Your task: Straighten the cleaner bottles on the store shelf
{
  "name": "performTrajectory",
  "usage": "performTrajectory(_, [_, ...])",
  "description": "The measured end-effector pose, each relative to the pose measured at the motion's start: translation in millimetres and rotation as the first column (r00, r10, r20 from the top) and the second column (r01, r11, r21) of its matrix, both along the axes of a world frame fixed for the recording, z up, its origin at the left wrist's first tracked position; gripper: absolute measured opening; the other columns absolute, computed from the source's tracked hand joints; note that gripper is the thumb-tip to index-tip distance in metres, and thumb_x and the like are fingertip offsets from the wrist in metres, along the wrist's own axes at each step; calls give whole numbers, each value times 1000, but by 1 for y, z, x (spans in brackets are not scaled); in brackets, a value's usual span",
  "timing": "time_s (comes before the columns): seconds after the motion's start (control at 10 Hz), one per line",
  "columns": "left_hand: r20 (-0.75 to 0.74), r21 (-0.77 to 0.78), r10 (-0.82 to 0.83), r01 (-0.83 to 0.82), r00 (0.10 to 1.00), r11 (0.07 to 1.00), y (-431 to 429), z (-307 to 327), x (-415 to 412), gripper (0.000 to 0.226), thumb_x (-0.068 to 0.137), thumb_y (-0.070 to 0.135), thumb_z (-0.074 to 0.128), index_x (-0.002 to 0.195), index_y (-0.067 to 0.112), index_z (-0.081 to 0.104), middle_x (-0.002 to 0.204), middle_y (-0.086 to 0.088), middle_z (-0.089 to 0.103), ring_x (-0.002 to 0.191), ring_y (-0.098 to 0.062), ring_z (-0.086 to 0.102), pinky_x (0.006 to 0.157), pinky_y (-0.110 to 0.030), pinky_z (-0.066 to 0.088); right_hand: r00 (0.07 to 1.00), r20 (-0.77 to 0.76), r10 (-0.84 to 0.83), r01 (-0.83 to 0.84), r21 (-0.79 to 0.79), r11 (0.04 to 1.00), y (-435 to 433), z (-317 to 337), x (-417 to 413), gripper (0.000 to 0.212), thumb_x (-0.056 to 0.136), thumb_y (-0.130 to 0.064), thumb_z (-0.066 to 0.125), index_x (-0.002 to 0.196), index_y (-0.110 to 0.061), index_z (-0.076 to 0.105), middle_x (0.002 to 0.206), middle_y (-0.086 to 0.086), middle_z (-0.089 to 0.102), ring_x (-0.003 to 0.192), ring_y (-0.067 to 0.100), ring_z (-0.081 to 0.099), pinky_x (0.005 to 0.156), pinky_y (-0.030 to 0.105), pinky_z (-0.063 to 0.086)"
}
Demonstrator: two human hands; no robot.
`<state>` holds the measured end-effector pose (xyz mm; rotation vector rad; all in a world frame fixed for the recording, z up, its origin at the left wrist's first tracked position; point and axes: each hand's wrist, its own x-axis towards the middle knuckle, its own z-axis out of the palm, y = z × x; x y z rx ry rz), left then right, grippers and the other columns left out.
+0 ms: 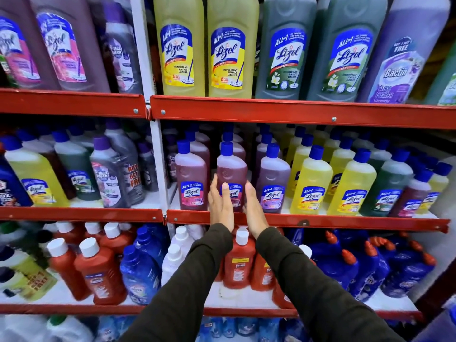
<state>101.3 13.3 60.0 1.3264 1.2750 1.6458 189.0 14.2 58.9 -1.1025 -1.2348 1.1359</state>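
At the middle shelf's [320, 222] front edge, the left hand [220, 203] cups the pink-labelled bottle's [232, 174] left side, thumb laid across its label. The right hand [254, 208] presses flat on its right side. Fingers [214, 186] hold the bottle between both palms. Best turn it label-forward, gently, level with the neighbouring bottle [272, 178], base kept down.

Bright, even light falls from above; labels in the upper middle of the frame read sharp. Shelf rails [296, 112] bow from wide-angle distortion, bottles [27, 280] at lower left smear with blur, and shadow deepens behind the middle rows and at lower right
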Motion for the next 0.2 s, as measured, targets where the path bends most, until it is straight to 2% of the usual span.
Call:
performTrajectory(0.1, [-12,1,-17,17,1000,1000,-2,3,-3,57,101,54,31,155,35,21,161,-7,29,133,-11,37,108,-32,34,999,36,16,-15,-26,1000,-4,4,0,111,71,-100,39,161,-35,33,162,-4,49,149,15,47,127,50,36])
performTrajectory(0.2, [-2,-18,-19,19,1000,1000,-7,6,-2,55,103,50,31,155,34,20,161,-6,26,140,-15,34,109,-31,32,997,58,51,-48,-50,998,1,-5,4,107,74,-101,38,160,-39,34,164,-7,47,152,15,44,128,52,34])
